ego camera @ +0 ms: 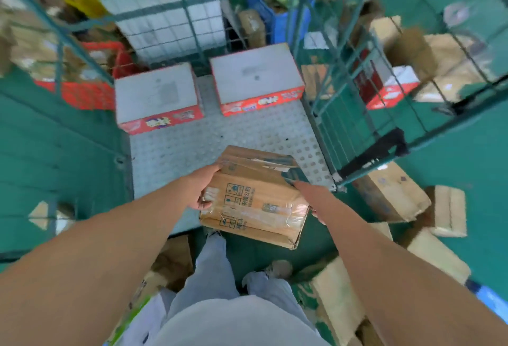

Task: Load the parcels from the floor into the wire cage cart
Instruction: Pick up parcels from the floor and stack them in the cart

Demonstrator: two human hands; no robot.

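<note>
We're gripping the cardboard box with left hand and right hand over the cart floor edge, risking a corner slip since the taped carton is sagging.

Right hand fingers perhaps behind parcel

The left hand and the right hand hold a cardboard parcel between them, over the near edge of the cart floor. Ahead of the hands, two boxes sit side by side on that floor: one box ahead of the left hand, the other box ahead of the right. The open cage door stands right of the right hand. More parcels lie on the ground to the right of and behind the right hand.
</note>
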